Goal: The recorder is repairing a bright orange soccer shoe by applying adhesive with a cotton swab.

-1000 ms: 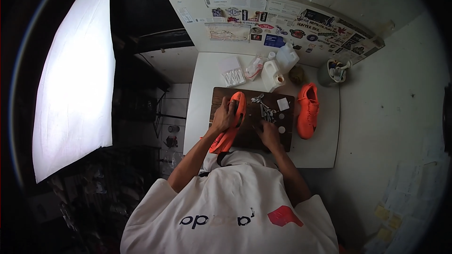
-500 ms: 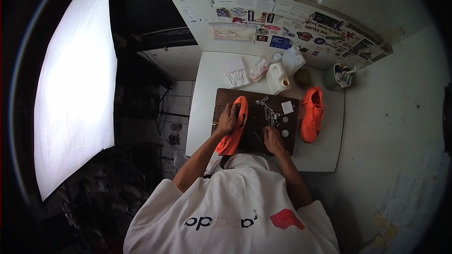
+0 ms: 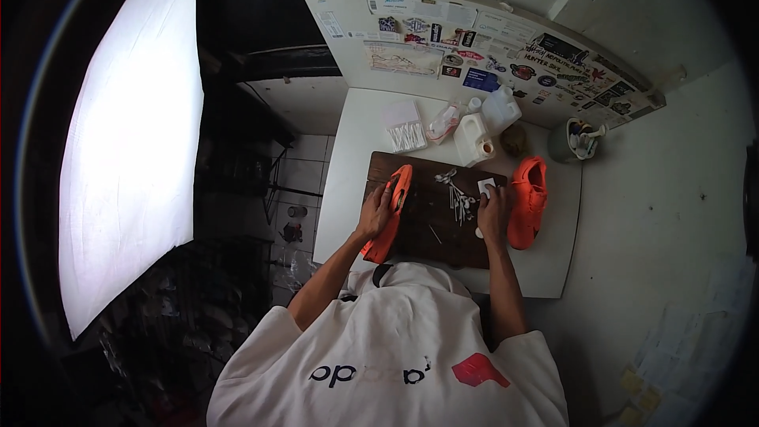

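Note:
My left hand [image 3: 375,212] grips an orange shoe [image 3: 390,225], which stands tilted on its side at the left of a dark wooden board [image 3: 431,249]. Toward the board's right edge, my right hand [image 3: 492,213] has its fingers closed at the near edge of a white square pad [image 3: 486,185]. A small round white piece [image 3: 478,232] peeks out beside that hand. Several cotton swabs [image 3: 457,196] lie in a heap mid-board, and a single thin stick [image 3: 434,234] lies nearer me. A second orange shoe [image 3: 527,209] rests right of the board.
Behind the board stand a box of cotton swabs [image 3: 405,130], a clear plastic bag [image 3: 444,122], a white jug [image 3: 472,142], a translucent bottle [image 3: 500,109] and a brown round object [image 3: 514,142]. A tub of tools [image 3: 571,145] sits far right. A stickered panel [image 3: 474,39] rises behind.
My right hand has moved right and away from me, from beside the thin stick to the white square pad. My left hand still holds the shoe, with its grip slightly lower.

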{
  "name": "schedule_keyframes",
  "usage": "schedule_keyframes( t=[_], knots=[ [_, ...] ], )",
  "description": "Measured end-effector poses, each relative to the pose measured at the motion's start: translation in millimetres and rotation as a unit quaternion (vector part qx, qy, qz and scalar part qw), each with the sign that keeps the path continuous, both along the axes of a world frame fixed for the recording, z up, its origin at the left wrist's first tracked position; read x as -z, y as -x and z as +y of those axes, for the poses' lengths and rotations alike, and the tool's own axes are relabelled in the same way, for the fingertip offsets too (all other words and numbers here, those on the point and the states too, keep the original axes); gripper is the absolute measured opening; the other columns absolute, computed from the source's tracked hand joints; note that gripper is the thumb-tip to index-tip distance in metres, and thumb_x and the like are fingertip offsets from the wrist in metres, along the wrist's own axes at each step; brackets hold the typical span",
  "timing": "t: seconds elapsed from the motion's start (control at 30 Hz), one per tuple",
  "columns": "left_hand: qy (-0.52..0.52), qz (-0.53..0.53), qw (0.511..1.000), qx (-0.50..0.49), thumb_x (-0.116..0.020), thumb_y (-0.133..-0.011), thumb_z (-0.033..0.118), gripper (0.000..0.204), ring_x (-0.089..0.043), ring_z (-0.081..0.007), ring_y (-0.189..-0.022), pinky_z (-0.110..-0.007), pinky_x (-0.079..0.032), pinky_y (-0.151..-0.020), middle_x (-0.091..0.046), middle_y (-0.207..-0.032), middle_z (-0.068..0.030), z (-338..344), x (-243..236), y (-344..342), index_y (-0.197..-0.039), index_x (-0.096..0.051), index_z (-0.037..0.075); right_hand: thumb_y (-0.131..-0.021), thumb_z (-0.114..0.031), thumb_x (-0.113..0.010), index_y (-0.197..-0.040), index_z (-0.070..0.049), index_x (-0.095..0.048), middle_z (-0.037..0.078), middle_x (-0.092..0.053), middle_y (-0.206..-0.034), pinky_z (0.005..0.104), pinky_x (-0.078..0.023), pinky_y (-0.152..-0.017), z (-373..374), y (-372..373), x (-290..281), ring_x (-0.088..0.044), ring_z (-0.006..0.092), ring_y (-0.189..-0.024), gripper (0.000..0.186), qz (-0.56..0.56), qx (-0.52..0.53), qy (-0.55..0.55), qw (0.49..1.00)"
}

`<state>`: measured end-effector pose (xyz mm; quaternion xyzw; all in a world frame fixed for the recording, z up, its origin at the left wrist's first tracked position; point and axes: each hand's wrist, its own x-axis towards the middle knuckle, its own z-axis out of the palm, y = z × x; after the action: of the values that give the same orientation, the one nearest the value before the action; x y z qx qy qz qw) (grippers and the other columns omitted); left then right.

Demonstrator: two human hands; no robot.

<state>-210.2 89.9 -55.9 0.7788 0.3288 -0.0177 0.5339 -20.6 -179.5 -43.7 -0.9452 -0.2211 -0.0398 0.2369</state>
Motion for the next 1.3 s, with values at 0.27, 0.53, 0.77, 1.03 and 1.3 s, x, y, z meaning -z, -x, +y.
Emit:
schedule_keyframes(
  t=[0.27,0.53,0.77,1.03,1.3],
  knots=[
    [-0.018,-0.003,1.000,0.003,-0.059,-0.099,0.065,0.088,-0.050,-0.0450,-0.140,-0.050,-0.041,-0.117,-0.052,-0.146,-0.0281,-10,-16,20,-0.163,-0.037,0.008,-0.092,-0.021,-0.076,-0.113,-0.008,-0.077,0.014,-0.062,-0.121,0.0546,-0.045,-0.104,-5,-22,33,-0.057,0.0395,-0.122,0.025,0.007,-0.020,0.138,0.990],
    [-0.122,-0.044,0.991,-0.038,-0.071,-0.092,0.060,0.089,-0.049,-0.0434,-0.136,-0.052,-0.042,-0.112,-0.050,-0.145,-0.0244,-13,-44,28,-0.158,-0.043,0.008,-0.095,-0.010,-0.073,-0.113,0.001,-0.076,0.013,-0.074,-0.090,0.0396,-0.054,-0.087,-10,-24,35,-0.071,0.0304,-0.091,0.021,0.090,0.031,-0.125,0.988],
    [-0.273,-0.174,0.945,0.055,-0.079,-0.088,0.036,0.069,-0.053,-0.0388,-0.122,-0.051,-0.045,-0.106,-0.056,-0.133,-0.0176,2,-91,-26,-0.144,-0.053,0.005,-0.102,-0.012,-0.068,-0.119,0.001,-0.071,0.009,-0.070,-0.108,0.0311,-0.058,-0.079,-29,-4,-3,-0.069,0.0164,-0.094,0.021,0.434,0.175,-0.525,0.711],
    [-0.282,-0.124,0.922,0.233,-0.094,-0.068,0.041,0.128,-0.045,-0.0461,-0.142,-0.055,-0.046,-0.114,-0.043,-0.151,-0.0256,-24,-98,-177,-0.165,-0.019,0.004,-0.104,-0.010,-0.066,-0.124,0.002,-0.068,0.009,-0.070,-0.112,0.0346,-0.065,-0.082,0,-37,-52,-0.071,0.0172,-0.102,0.024,0.383,0.105,-0.502,0.768],
    [-0.289,-0.121,0.928,0.200,-0.097,-0.062,0.041,0.137,-0.043,-0.0443,-0.144,-0.053,-0.046,-0.113,-0.040,-0.155,-0.0254,-55,-63,-237,-0.165,-0.016,0.000,-0.102,-0.005,-0.067,-0.121,0.001,-0.073,0.012,-0.070,-0.114,0.0315,-0.063,-0.077,44,-67,-66,-0.074,0.0242,-0.096,0.021,0.016,-0.023,-0.210,0.977]
  ],
)
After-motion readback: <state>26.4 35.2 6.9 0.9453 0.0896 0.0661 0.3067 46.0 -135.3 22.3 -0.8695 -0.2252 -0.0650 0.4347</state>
